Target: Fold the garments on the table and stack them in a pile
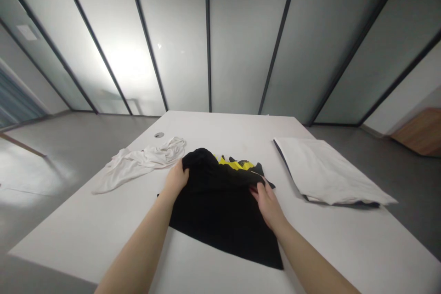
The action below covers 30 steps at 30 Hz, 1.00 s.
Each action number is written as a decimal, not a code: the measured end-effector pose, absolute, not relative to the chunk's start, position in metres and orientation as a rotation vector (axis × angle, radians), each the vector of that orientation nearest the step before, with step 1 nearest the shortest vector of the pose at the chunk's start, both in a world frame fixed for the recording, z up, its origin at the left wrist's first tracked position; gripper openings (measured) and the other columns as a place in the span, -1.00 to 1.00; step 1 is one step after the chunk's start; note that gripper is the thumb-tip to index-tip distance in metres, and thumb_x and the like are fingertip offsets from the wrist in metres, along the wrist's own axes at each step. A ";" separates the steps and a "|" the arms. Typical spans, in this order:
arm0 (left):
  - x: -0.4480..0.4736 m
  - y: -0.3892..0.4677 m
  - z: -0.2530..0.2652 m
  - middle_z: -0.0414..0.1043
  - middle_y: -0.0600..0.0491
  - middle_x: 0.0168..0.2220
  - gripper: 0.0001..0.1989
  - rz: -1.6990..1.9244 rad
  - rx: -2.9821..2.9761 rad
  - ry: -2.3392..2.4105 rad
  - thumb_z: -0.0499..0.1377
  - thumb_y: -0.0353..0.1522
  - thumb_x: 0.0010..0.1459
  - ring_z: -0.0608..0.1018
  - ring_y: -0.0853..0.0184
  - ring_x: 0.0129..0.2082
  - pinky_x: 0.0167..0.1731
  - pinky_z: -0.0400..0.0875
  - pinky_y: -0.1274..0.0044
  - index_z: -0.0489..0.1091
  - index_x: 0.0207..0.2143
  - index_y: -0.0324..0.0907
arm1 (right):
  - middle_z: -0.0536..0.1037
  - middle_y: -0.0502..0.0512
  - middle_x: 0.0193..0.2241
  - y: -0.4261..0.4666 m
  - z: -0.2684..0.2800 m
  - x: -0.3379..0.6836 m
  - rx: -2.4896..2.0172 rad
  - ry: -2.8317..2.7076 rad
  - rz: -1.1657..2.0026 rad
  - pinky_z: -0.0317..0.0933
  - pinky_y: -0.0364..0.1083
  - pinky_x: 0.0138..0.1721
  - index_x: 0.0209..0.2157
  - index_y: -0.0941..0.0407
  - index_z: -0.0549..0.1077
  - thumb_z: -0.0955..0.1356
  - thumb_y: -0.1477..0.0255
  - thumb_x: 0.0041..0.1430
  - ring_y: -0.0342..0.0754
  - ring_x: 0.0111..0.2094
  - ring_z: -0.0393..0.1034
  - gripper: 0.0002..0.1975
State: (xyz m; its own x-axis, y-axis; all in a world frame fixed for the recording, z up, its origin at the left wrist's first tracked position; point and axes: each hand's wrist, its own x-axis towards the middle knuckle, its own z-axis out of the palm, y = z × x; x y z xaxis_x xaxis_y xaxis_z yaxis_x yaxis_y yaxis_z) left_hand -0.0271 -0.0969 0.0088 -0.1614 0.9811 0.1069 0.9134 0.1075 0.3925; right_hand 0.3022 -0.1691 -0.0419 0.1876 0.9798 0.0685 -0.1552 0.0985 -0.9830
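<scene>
Head view: left hand (177, 178) and right hand (267, 200), set apart, grip a black garment (220, 216) at the frame's lower centre, over the worktop (223, 131) between crumpled white cloth (151, 158), left, and folded white fabric (334, 172), right.

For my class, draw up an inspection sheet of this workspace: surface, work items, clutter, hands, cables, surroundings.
Surface: flat white table; round grey fitting near the far left edge.
Work items: soft black cloth, partly raised; bright yellow patch showing behind the raised fold.
Clutter: crumpled white cloth, left; flat-lying white fabric with dark edges beneath, right.
Hands: left hand and right hand each grip the black cloth.
Cables: nothing seen.
Surroundings: dark-framed frosted panels, smooth grey floor.
</scene>
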 end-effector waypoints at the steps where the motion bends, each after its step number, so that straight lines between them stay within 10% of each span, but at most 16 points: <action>1: -0.031 -0.096 0.009 0.59 -0.24 0.05 -0.62 0.549 1.888 2.214 0.11 -0.38 0.33 0.62 -0.01 0.09 0.04 0.47 0.31 0.38 0.17 -0.23 | 0.55 0.13 0.21 -0.167 -0.041 0.307 -1.145 -1.090 1.005 0.31 0.18 0.30 0.21 -0.05 0.50 0.32 0.04 0.37 0.13 0.24 0.43 -0.50; 11: -0.046 -0.087 0.006 0.64 -0.16 -0.07 -0.73 0.682 1.745 2.148 0.13 -0.29 0.29 0.65 0.02 -0.01 -0.05 0.50 0.34 0.50 -0.03 -0.17 | 0.54 0.16 0.21 -0.159 -0.025 0.337 -1.398 -1.213 0.648 0.09 0.14 0.40 0.19 0.02 0.53 0.26 0.15 0.37 0.13 0.28 0.36 -0.52; 20: -0.046 -0.089 0.010 0.55 -0.11 -0.22 -0.80 1.001 1.694 2.234 0.13 -0.28 0.25 0.60 0.01 -0.08 -0.05 0.47 0.27 0.45 -0.14 -0.14 | 0.58 0.13 0.11 -0.155 -0.020 0.358 -1.245 -0.934 0.549 0.32 0.13 0.19 0.04 0.03 0.59 0.33 0.20 0.27 0.12 0.17 0.41 -0.61; 26: -0.020 -0.103 0.025 0.52 -0.02 -0.26 -0.82 1.161 2.111 1.729 0.07 -0.30 0.33 0.57 0.21 -0.24 -0.14 0.48 0.40 0.45 -0.17 -0.12 | 0.60 -0.01 -0.28 -0.165 -0.009 0.331 -1.244 -0.711 0.972 0.54 0.06 -0.27 -0.05 -0.04 0.55 0.43 0.19 0.20 -0.02 -0.40 0.44 -0.70; 30: 0.004 -0.112 0.017 0.56 -0.01 -0.21 -0.81 0.780 2.303 1.351 0.11 -0.33 0.33 0.59 0.23 -0.24 -0.12 0.49 0.41 0.52 -0.13 -0.11 | 0.60 -0.01 -0.31 -0.180 -0.004 0.304 -1.042 -0.489 1.427 0.58 0.26 -0.18 -0.10 -0.04 0.46 0.41 0.15 0.30 0.05 -0.28 0.56 -0.76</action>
State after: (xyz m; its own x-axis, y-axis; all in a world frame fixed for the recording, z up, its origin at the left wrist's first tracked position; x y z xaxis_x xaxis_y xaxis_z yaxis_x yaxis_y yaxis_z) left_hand 0.0037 -0.1118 0.0169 0.3915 0.8771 0.2783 0.6797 -0.4795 0.5551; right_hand 0.3043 -0.1802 -0.0044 0.1475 0.9426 -0.2996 -0.5606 -0.1698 -0.8105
